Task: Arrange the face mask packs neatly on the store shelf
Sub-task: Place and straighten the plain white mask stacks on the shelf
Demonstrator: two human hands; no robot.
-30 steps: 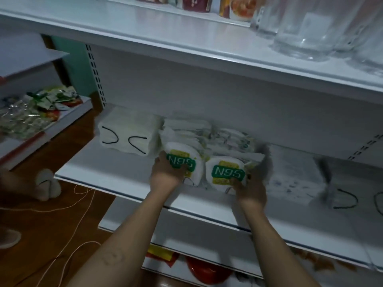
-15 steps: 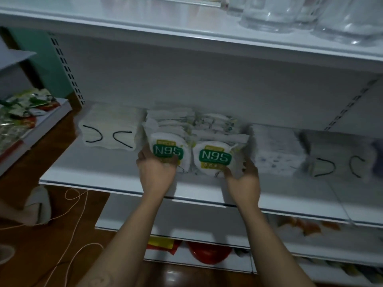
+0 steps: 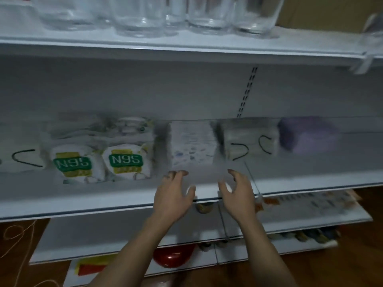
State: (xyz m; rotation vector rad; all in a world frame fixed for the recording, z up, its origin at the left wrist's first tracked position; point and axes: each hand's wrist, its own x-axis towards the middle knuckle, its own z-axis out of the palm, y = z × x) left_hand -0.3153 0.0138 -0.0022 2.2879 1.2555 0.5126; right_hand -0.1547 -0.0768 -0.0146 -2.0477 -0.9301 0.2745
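- Whole row is motion-blurred — print on the speckled white pack (image 3: 192, 146) can't be read, and the purple pack (image 3: 304, 133) at far right is only a smear.
- Black-loop pack (image 3: 22, 160) at far left is cut off by the frame edge.
- Two N95 packs (image 3: 126, 161) sit side by side on the shelf (image 3: 103, 195), left of centre; the left one's label is upside down. Packs piled behind them are hard to make out.
- Left hand (image 3: 173, 195) & right hand (image 3: 238, 193) are over the shelf's front edge, before the speckled pack — apart, fingers spread and slightly bent, holding nothing.
- Second black-loop pack (image 3: 250, 141) lies between the speckled and purple ones.
- Glasses (image 3: 141, 17) on the upper shelf, tops cut off; red round item (image 3: 172, 255) below.
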